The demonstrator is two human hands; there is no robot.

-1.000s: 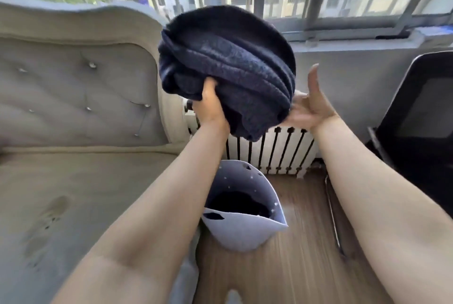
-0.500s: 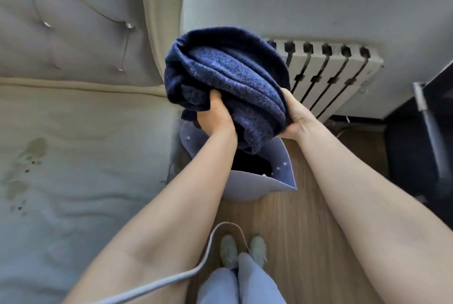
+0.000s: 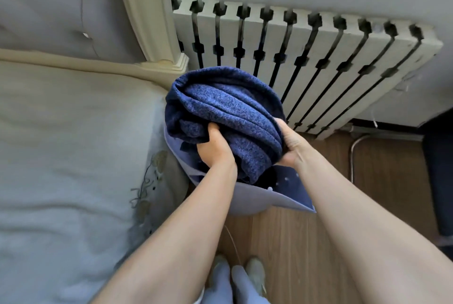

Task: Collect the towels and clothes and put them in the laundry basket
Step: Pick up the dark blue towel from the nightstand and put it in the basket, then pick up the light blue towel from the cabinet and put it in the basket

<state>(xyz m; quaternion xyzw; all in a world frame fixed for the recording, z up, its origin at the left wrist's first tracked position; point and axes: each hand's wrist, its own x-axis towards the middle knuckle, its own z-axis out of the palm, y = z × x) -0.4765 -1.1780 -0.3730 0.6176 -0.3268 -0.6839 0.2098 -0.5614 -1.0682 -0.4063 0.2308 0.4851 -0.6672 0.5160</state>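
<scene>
A bundled dark blue towel (image 3: pixel 228 110) fills the middle of the head view, its lower end dipping into the mouth of the pale lavender laundry basket (image 3: pixel 247 202) on the floor. My left hand (image 3: pixel 215 149) grips the bundle from its near left side. My right hand (image 3: pixel 291 143) clasps its right side. Something dark lies inside the basket, mostly hidden by the towel and my arms.
A bed with a grey sheet (image 3: pixel 73 156) and tufted headboard (image 3: pixel 61 9) lies on the left, touching the basket. A white radiator (image 3: pixel 306 58) stands behind it against the wall. Wooden floor (image 3: pixel 282 242) and my feet (image 3: pixel 235 271) are below; a dark chair edge (image 3: pixel 438 176) is on the right.
Both hands have lowered the towel from window height down onto the basket opening. The right hand, open beside the bundle a second ago, now clasps it. My view has tilted downward.
</scene>
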